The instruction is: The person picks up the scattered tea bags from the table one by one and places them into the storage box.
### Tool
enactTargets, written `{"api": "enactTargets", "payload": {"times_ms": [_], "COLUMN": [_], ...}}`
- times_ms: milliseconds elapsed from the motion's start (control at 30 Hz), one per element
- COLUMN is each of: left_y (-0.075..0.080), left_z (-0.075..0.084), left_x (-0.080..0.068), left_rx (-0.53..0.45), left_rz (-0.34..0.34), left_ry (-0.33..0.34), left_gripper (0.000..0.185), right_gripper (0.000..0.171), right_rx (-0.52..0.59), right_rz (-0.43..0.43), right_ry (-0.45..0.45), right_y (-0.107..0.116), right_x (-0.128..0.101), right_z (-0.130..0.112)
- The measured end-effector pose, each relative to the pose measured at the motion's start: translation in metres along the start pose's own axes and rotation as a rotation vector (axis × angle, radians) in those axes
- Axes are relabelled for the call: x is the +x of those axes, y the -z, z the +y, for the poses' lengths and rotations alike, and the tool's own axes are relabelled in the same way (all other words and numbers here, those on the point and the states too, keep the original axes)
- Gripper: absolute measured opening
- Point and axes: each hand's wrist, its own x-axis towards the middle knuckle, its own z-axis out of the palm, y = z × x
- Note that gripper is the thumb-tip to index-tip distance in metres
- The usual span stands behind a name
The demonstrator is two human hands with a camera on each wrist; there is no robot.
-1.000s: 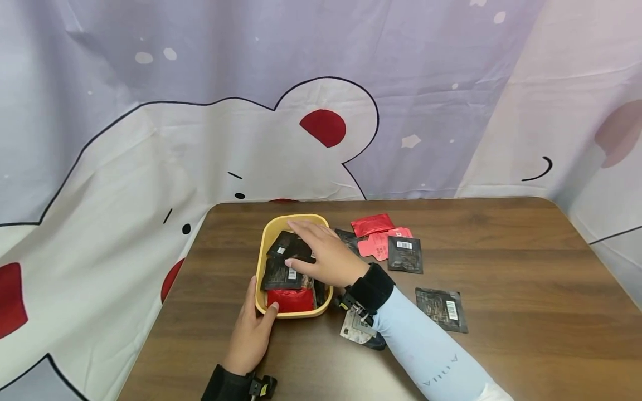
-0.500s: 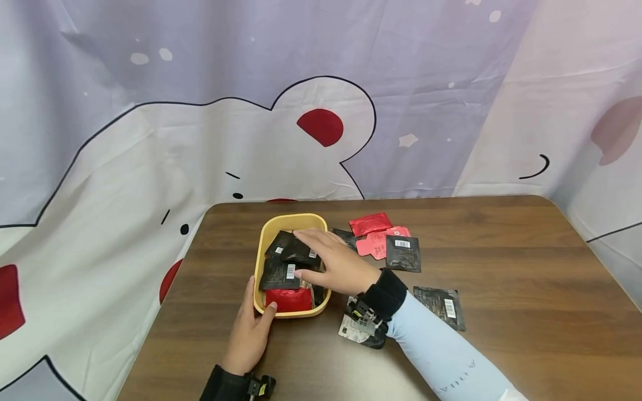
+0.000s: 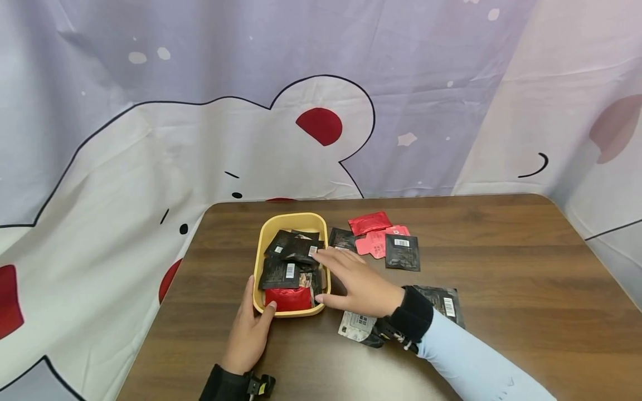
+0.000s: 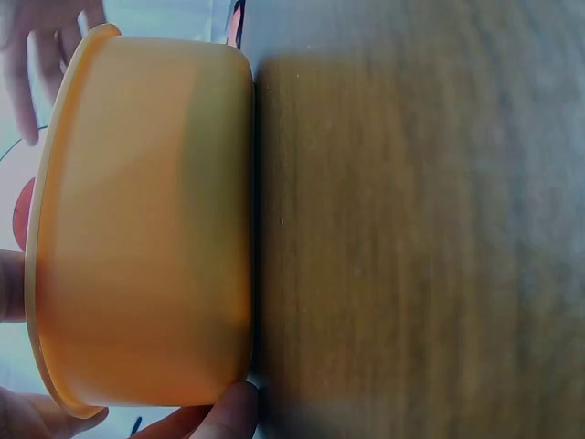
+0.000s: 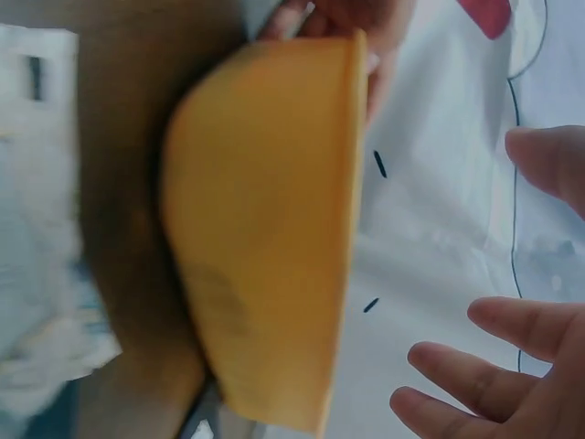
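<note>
**Right hand (image 3: 358, 287) shifts off rounded yellow plastic basket (image 3: 296, 221)**

Since the earlier frames it has moved to the basket's right rim, fingers spread and holding nothing, uncovering more square black foil packets (image 3: 299, 250) inside. The left hand (image 3: 248, 340) still grips the near-left corner. The basket stands on a brown wood-grain table (image 3: 190, 334) before a lilac-and-white cartoon-print cloth (image 3: 200, 55).

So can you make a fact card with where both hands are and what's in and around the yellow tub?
Tub: yellow, on the table
In tub: black packets, red packet
Left hand: holds the tub's near left corner
Right hand: over the tub's right rim, holding nothing
Right of tub: second red packet, pink packaging, other black packets, pale packet
</note>
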Motion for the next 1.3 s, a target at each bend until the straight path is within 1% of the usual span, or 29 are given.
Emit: {"api": "enactTargets", "payload": {"times_ms": [200,367,700,833,1067,1167,1300], "left_y": [0.000,0.001,0.001,0.001,0.001,0.001,0.001], "left_z": [0.000,0.001,0.002,0.002,0.001,0.001,0.001], "left_x": [0.000,0.000,0.000,0.000,0.000,0.000,0.000], "left_rx": [0.009,0.020,0.022,0.018,0.018,0.021,0.019], "left_rz": [-0.003,-0.004,-0.007,-0.006,-0.002,-0.002,-0.002], "left_ry": [0.016,0.023,0.031,0.030,0.024,0.026,0.023], "left_gripper": [0.084,0.085,0.084,0.084,0.084,0.084,0.084], "right_gripper": [0.077,0.075,0.075,0.077,0.084,0.083,0.077], "right_rx": [-0.004,-0.030,-0.095,-0.102,-0.152,-0.161,-0.177], "right_rz": [-0.038,-0.063,-0.156,-0.184,-0.212,-0.221,-0.212], "right_ry": [-0.025,-0.043,-0.067,-0.069,-0.070,-0.078,-0.079], "right_y": [-0.003,-0.006,-0.016,-0.019,-0.024,-0.025,-0.026], "right_x": [-0.023,-0.040,-0.064,-0.069,-0.072,-0.072,-0.072], "right_z": [0.007,0.013,0.025,0.025,0.026,0.026,0.027]}}
